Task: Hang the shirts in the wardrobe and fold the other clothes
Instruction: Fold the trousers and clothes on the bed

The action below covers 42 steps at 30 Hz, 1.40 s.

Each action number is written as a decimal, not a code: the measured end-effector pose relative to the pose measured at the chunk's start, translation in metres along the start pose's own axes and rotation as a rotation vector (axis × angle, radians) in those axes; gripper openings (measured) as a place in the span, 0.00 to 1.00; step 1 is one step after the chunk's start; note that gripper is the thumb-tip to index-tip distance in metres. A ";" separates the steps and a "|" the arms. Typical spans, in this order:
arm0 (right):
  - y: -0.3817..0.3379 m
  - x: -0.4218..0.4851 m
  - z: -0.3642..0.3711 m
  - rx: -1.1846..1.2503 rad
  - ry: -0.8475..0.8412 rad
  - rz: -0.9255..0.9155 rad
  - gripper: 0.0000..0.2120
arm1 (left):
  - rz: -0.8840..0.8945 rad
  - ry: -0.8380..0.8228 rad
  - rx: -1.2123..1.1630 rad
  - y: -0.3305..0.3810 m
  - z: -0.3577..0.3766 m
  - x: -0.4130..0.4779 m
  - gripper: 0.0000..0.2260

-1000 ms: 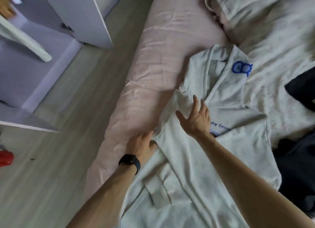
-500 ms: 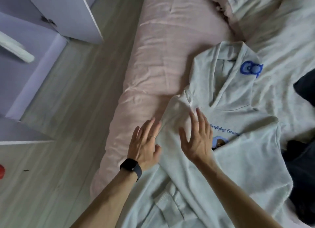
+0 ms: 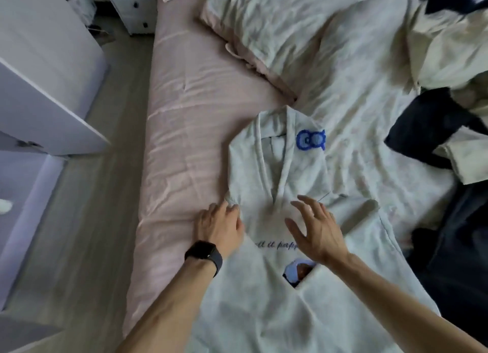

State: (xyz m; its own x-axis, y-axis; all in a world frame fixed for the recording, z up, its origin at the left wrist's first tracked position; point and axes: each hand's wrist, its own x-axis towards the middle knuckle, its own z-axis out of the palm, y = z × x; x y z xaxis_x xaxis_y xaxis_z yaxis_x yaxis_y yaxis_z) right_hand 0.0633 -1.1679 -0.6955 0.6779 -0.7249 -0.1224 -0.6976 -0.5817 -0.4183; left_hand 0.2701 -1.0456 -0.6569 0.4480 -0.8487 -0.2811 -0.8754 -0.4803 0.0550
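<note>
Head view: my left hand (image 3: 219, 226) pinches the left fold of the garment (image 3: 245, 167), right hand (image 3: 314, 228) spread open above it; a one-sided tug could undo the folds.

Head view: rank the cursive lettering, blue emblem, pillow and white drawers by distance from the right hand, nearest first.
1. cursive lettering, beside the right hand
2. blue emblem, higher on the sweatshirt
3. pillow, farther up the bed
4. white drawers, top left
</note>
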 end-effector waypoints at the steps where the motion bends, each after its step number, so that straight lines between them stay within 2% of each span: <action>1: 0.013 0.027 -0.016 0.019 0.037 0.043 0.27 | -0.010 0.017 -0.044 0.006 -0.012 0.031 0.13; 6: 0.044 0.126 -0.060 0.148 0.153 0.227 0.30 | -0.119 -0.016 -0.218 0.012 -0.040 0.135 0.23; 9: 0.052 0.161 -0.074 0.292 0.084 0.309 0.37 | -0.229 -0.055 -0.366 0.009 -0.037 0.175 0.32; 11: 0.055 0.176 -0.077 0.412 0.051 0.357 0.37 | -0.343 -0.078 -0.540 0.008 -0.030 0.190 0.36; 13: 0.056 0.185 -0.079 0.489 0.049 0.406 0.34 | -0.429 -0.090 -0.654 0.005 -0.023 0.194 0.33; 17: 0.065 0.191 -0.090 0.632 0.022 0.491 0.27 | -0.461 -0.041 -0.822 0.003 -0.028 0.188 0.05; 20: 0.057 0.182 -0.111 0.664 0.041 0.422 0.20 | -0.433 0.034 -0.992 0.002 -0.059 0.171 0.09; 24: 0.051 0.126 -0.137 0.733 0.252 0.273 0.14 | -0.349 0.212 -1.091 0.004 -0.086 0.122 0.11; 27: 0.056 0.047 -0.132 0.646 0.347 0.232 0.16 | -0.126 0.290 -1.008 0.009 -0.080 0.053 0.08; 30: 0.058 -0.048 -0.111 0.368 0.324 0.185 0.16 | 0.120 0.352 -0.765 0.018 -0.048 -0.023 0.08; 32: 0.061 -0.110 -0.095 0.163 0.239 0.134 0.11 | 0.227 0.318 -0.619 0.025 -0.019 -0.073 0.07; 34: 0.070 -0.165 -0.075 -0.038 0.059 0.093 0.10 | 0.297 0.226 -0.464 0.028 0.020 -0.118 0.07; 36: 0.078 -0.206 -0.057 -0.124 -0.139 0.054 0.15 | 0.321 0.031 -0.287 0.029 0.054 -0.150 0.13; 38: 0.074 -0.224 -0.048 -0.091 -0.224 0.083 0.14 | 0.263 -0.089 -0.200 0.033 0.070 -0.166 0.21; 40: 0.062 -0.212 -0.048 -0.061 -0.121 0.153 0.04 | 0.182 0.019 -0.250 0.045 0.066 -0.163 0.19; 41: 0.057 -0.196 -0.049 -0.043 -0.028 0.170 0.02 | 0.163 0.111 -0.287 0.055 0.058 -0.153 0.17; 42: 0.050 -0.175 -0.052 -0.033 0.069 0.171 0.06 | 0.146 0.192 -0.304 0.066 0.050 -0.140 0.15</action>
State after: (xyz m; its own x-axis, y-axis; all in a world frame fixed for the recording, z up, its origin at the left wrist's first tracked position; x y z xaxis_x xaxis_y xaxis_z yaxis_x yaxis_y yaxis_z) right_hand -0.1027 -1.0892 -0.6487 0.5325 -0.8369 -0.1269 -0.8090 -0.4591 -0.3669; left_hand 0.1407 -0.9477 -0.6619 0.3738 -0.9251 -0.0667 -0.8515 -0.3708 0.3707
